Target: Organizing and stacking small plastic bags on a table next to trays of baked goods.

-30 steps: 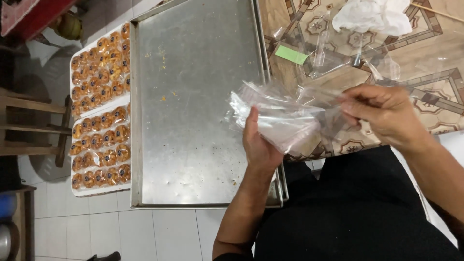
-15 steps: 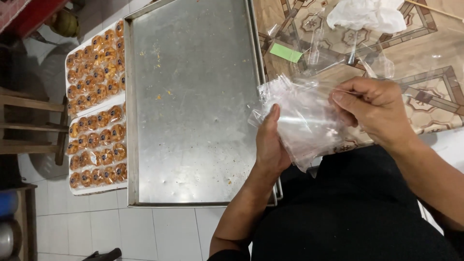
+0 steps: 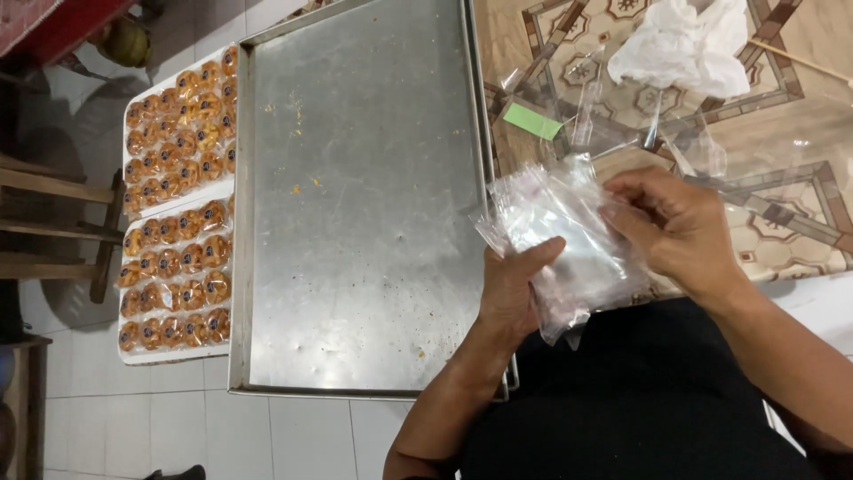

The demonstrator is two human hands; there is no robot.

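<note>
Both hands are closed on a bundle of clear plastic bags [image 3: 569,244], held at the near right edge of a large metal baking tray [image 3: 364,196]. By the left hand [image 3: 511,293] the bundle is gripped from the near side, with the thumb laid across the front of the plastic. By the right hand [image 3: 680,231] the bundle's right side is pinched between fingertips and thumb. The bags are crumpled and lifted off the surface, partly over the patterned tabletop [image 3: 800,160] and partly over the person's dark clothing.

Only scattered crumbs are seen on the tray. To its left, on the floor side, two white trays [image 3: 174,209] are packed with rows of small round golden pastries, each wrapped. On the far right of the tabletop a crumpled white cloth or paper [image 3: 689,44] is seen, and nearer the hands more loose clear bags [image 3: 622,129] and a small green slip [image 3: 533,121] are lying. At the left edge, part of a wooden stool [image 3: 62,227] is visible over the white floor tiles
</note>
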